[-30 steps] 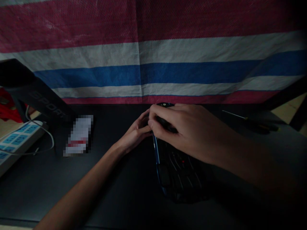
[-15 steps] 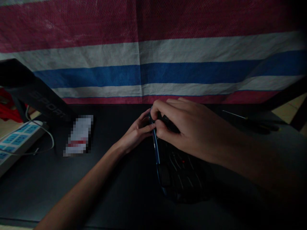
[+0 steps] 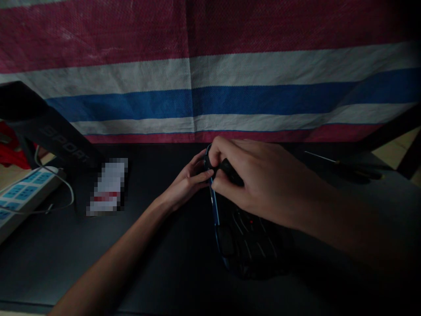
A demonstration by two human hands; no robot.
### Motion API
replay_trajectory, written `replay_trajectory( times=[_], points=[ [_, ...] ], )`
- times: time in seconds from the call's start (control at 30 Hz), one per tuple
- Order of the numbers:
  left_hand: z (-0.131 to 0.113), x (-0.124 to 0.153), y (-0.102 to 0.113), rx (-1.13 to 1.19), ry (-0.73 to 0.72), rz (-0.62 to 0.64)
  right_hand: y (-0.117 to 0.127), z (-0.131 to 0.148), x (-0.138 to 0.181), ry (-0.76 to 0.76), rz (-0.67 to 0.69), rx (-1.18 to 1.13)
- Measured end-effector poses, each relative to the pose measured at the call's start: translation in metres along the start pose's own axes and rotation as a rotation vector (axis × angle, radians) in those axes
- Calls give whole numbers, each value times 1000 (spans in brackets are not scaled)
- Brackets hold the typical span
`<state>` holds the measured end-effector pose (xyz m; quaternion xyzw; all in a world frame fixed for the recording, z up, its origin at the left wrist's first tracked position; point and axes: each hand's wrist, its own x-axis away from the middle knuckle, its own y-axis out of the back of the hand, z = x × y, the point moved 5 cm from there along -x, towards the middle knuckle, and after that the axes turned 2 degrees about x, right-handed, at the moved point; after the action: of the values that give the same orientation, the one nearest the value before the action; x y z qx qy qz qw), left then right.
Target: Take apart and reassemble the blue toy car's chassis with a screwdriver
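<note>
A dark, blue-edged device (image 3: 243,241), with ribs and a small red dot inside, lies on the black table (image 3: 158,263). My right hand (image 3: 253,180) covers its far end, fingers curled and pinching a small black part there. My left hand (image 3: 187,180) comes in from the left, fingers closed against the device's blue rim next to the right hand's fingertips. What exactly sits between the fingers is too dark to make out.
A red, white and blue striped tarp (image 3: 210,79) hangs behind the table. A white power strip (image 3: 23,193) with a cable lies at the left, beside a dark slanted bar (image 3: 59,140) and a blurred white card (image 3: 108,186). A screwdriver (image 3: 342,166) lies at the right.
My right hand's fingers have shifted slightly back and curled tighter over the device's far end. My left hand has stayed against the rim.
</note>
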<state>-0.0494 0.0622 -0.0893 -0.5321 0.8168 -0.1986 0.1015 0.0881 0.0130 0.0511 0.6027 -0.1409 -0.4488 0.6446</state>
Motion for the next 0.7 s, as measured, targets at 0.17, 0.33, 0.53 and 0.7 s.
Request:
replay_trajectory(
  times=[0.17,0.33,0.53,0.7],
  points=[
    [3,2,0,11,25,-8,-5,-12,-5,-104,14,115],
    [2,0,0,37,7,10,-4,-6,-3,127,-6,-53],
    [2,-1,1,16,-6,38,-2,0,0,129,-32,-45],
    [4,0,2,16,30,11,-3,-10,-4,4,-52,122]
  ],
)
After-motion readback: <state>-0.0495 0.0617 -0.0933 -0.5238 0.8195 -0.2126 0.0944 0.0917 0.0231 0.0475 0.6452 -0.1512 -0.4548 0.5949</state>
